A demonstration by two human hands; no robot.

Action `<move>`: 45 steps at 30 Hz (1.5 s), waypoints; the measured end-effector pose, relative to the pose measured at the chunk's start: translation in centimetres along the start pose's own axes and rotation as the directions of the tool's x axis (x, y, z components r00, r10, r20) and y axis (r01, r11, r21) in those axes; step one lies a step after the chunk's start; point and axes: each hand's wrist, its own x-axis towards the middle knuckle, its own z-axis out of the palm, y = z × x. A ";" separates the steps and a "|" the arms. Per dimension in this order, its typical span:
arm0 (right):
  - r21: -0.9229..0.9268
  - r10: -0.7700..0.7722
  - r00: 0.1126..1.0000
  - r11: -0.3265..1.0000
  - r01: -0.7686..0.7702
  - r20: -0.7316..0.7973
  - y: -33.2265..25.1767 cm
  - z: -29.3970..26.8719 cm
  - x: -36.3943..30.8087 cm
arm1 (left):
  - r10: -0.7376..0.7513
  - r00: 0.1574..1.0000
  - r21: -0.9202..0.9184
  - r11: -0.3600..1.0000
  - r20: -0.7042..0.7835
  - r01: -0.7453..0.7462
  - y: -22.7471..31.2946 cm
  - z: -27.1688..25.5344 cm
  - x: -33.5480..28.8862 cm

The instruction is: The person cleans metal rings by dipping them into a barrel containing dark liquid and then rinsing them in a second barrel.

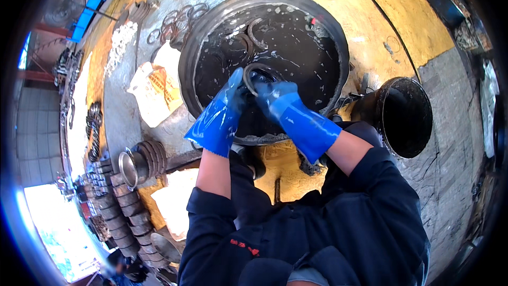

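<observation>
In blue rubber gloves wet with dark liquid, both my hands meet over the near side of a large round black tub (186, 82). Between them is a dark metal ring (246, 80), tilted up above the liquid. My right hand (276, 95) is closed on the ring's near right side. Against its left side, my left hand (233, 94) grips too, its fingertips partly hidden. Beyond the hands, another ring (257, 34) lies partly sunk in the dark liquid, which has pale froth on it.
A black bucket (406, 117) lies tipped to the right of the tub. Several loose rings (180, 21) lie beyond it on the left, near a pale sack (156, 87). Stacked metal rings (151, 161) and rows of metal parts (124, 212) stand to my left.
</observation>
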 end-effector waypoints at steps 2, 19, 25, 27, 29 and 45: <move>0.003 -0.024 0.999 1.000 0.023 0.040 -0.6 0.8 0.4 | 0.021 1.000 0.058 0.998 -0.019 -0.020 -0.2 0.7 -0.2; 0.552 0.323 0.934 0.755 -0.353 0.155 5.0 -3.9 2.9 | 0.243 0.970 -0.247 0.939 -0.007 -0.238 -0.9 -7.4 1.9; 0.477 0.187 0.972 0.847 -0.234 0.144 5.1 -2.0 2.9 | 0.125 0.990 -0.115 0.984 -0.068 -0.132 -1.8 -3.9 1.7; 0.106 0.219 0.949 0.963 -0.247 0.225 1.9 -4.6 3.2 | 0.119 0.992 -0.126 0.984 -0.041 -0.124 -1.8 -3.6 0.8; -0.158 0.356 0.900 0.932 -0.325 0.251 0.9 -5.3 3.5 | 0.218 0.972 0.076 0.974 -0.083 -0.212 -2.1 -2.7 1.0; 0.543 -0.201 0.919 -0.756 -0.365 0.339 4.6 -3.5 4.4 | 0.117 0.961 -0.217 0.960 -0.252 -0.174 -1.5 -5.1 2.2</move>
